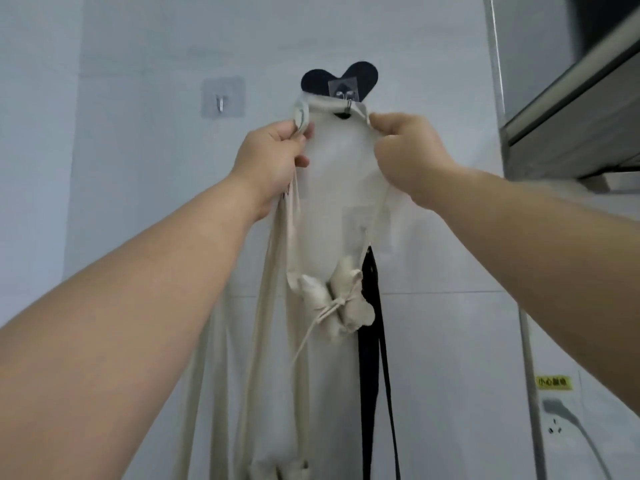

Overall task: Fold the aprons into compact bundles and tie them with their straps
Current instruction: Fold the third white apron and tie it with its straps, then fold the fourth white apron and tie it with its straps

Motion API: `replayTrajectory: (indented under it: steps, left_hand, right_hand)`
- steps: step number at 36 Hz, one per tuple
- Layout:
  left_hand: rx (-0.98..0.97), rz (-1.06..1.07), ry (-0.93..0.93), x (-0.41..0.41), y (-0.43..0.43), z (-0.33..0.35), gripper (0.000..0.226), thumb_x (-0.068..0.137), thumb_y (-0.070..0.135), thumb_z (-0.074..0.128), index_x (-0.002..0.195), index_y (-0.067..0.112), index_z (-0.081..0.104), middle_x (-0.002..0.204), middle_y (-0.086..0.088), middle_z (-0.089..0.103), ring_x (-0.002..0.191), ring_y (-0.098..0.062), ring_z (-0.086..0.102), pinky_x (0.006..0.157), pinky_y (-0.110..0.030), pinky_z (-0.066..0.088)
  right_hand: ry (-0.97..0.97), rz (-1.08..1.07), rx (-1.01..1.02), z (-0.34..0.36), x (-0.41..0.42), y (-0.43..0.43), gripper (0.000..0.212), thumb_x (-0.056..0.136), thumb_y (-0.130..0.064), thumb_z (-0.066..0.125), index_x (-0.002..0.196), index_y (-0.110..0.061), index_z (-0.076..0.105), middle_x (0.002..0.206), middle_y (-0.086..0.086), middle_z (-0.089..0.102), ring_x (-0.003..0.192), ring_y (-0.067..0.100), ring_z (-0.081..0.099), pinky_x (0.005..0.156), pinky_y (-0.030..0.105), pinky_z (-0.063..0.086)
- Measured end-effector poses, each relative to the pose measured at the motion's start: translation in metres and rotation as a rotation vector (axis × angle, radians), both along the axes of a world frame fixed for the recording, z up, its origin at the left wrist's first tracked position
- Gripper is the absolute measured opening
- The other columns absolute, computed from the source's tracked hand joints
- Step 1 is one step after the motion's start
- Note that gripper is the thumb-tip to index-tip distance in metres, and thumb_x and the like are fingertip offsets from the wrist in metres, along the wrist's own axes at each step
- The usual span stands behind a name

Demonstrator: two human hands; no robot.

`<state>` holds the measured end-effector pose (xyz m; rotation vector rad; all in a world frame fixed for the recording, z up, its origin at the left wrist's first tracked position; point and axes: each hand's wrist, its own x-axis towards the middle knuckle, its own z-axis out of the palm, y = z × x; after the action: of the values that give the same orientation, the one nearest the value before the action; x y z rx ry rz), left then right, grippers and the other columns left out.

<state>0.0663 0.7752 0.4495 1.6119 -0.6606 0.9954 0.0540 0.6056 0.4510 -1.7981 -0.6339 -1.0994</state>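
A cream neck strap (329, 105) is stretched across a small wall hook (348, 106) on a white tiled wall. My left hand (273, 157) grips the strap's left end, and my right hand (405, 147) pinches its right end. From the strap a folded cream apron bundle (334, 306), tied round with its own cord, hangs at mid-height. Long cream straps (266, 341) trail down on the left, toward the frame's bottom. A dark apron strap (372, 358) hangs behind, to the right of the bundle. A dark heart-shaped piece (323, 81) shows behind the hook.
A second clear adhesive hook (221, 100) is fixed to the wall on the left, bare. A metal range hood (571, 109) juts out at the upper right. A wall socket with a grey plug (557, 415) and a yellow label (553, 382) sit at the lower right.
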Motion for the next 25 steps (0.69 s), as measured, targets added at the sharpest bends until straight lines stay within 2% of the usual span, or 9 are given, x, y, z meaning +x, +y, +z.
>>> replayTrajectory:
  steps: [2, 5, 8, 10, 11, 14, 18, 22, 25]
  left_hand:
    - [0.008, 0.059, 0.027, -0.005, 0.003, -0.010, 0.026, 0.093, 0.006, 0.048, 0.081, 0.022, 0.065, 0.087, 0.010, 0.062, 0.060, -0.008, 0.048, 0.061, -0.021, 0.038]
    - [0.186, 0.390, 0.020, -0.021, 0.002, -0.013, 0.019, 0.082, 0.017, 0.053, 0.066, 0.012, 0.062, 0.065, 0.003, 0.048, 0.069, -0.020, 0.041, 0.062, -0.027, 0.030]
    - [0.470, 0.814, 0.018, -0.045, -0.008, -0.018, 0.016, 0.081, 0.029, 0.053, 0.080, 0.019, 0.066, 0.084, 0.003, 0.058, 0.099, -0.024, 0.037, 0.079, -0.032, 0.028]
    - [0.523, 0.789, 0.026, -0.055, -0.015, -0.022, 0.024, 0.083, 0.035, 0.056, 0.104, 0.028, 0.067, 0.112, 0.006, 0.061, 0.122, -0.026, 0.038, 0.095, -0.035, 0.031]
    - [0.526, 0.734, 0.030, -0.061, -0.016, -0.026, 0.033, 0.083, 0.038, 0.058, 0.115, 0.030, 0.064, 0.125, 0.007, 0.058, 0.129, -0.024, 0.037, 0.103, -0.037, 0.031]
    - [0.523, 0.614, 0.014, -0.071, -0.017, -0.036, 0.042, 0.084, 0.038, 0.059, 0.125, 0.027, 0.060, 0.136, 0.006, 0.053, 0.132, -0.019, 0.040, 0.108, -0.037, 0.035]
    - [0.499, 0.533, 0.035, -0.087, -0.023, -0.049, 0.034, 0.088, 0.033, 0.057, 0.121, 0.024, 0.063, 0.129, 0.005, 0.057, 0.122, -0.014, 0.049, 0.092, -0.019, 0.034]
    - [0.441, 0.434, 0.092, -0.096, -0.025, -0.061, 0.024, 0.089, 0.031, 0.059, 0.110, 0.023, 0.069, 0.098, 0.006, 0.062, 0.105, -0.012, 0.057, 0.088, -0.020, 0.040]
    - [0.304, 0.335, 0.100, -0.090, -0.027, -0.074, 0.020, 0.090, 0.028, 0.059, 0.105, 0.022, 0.070, 0.095, 0.011, 0.062, 0.103, -0.008, 0.057, 0.090, -0.020, 0.040]
  right_hand:
    - [-0.011, -0.064, -0.005, -0.015, 0.001, -0.003, 0.051, 0.088, -0.005, 0.040, 0.136, -0.021, 0.051, 0.122, -0.007, 0.058, 0.098, 0.012, 0.054, 0.067, 0.016, 0.043]
    - [0.017, -0.122, -0.100, -0.027, -0.007, -0.004, 0.048, 0.088, -0.007, 0.044, 0.135, -0.017, 0.052, 0.106, -0.007, 0.055, 0.095, 0.011, 0.050, 0.077, 0.018, 0.038]
    - [0.080, -0.133, -0.225, -0.037, -0.024, -0.004, 0.049, 0.088, -0.012, 0.048, 0.137, -0.018, 0.049, 0.119, -0.001, 0.056, 0.101, 0.013, 0.050, 0.081, 0.019, 0.035]
    - [0.107, -0.126, -0.255, -0.043, -0.034, -0.003, 0.045, 0.090, -0.019, 0.052, 0.135, -0.020, 0.050, 0.132, -0.001, 0.053, 0.113, 0.014, 0.051, 0.082, 0.018, 0.034]
    - [0.112, -0.119, -0.248, -0.046, -0.040, -0.003, 0.042, 0.090, -0.021, 0.053, 0.132, -0.020, 0.053, 0.130, 0.000, 0.053, 0.111, 0.013, 0.052, 0.081, 0.018, 0.035]
    - [0.135, -0.066, -0.187, -0.054, -0.055, -0.006, 0.030, 0.089, -0.025, 0.055, 0.118, -0.019, 0.061, 0.110, -0.002, 0.060, 0.093, 0.012, 0.054, 0.069, 0.018, 0.042]
    - [0.168, -0.041, -0.168, -0.064, -0.066, -0.014, 0.015, 0.089, -0.020, 0.053, 0.098, -0.023, 0.064, 0.088, -0.008, 0.059, 0.078, 0.008, 0.054, 0.063, 0.018, 0.043]
    - [0.206, -0.026, -0.133, -0.078, -0.064, -0.023, 0.017, 0.090, -0.014, 0.050, 0.096, -0.021, 0.065, 0.082, -0.013, 0.057, 0.071, 0.000, 0.051, 0.060, 0.015, 0.042]
    - [0.253, 0.004, -0.065, -0.097, -0.059, -0.030, 0.017, 0.091, -0.015, 0.050, 0.087, -0.023, 0.064, 0.081, -0.012, 0.060, 0.069, 0.002, 0.053, 0.056, 0.016, 0.040]
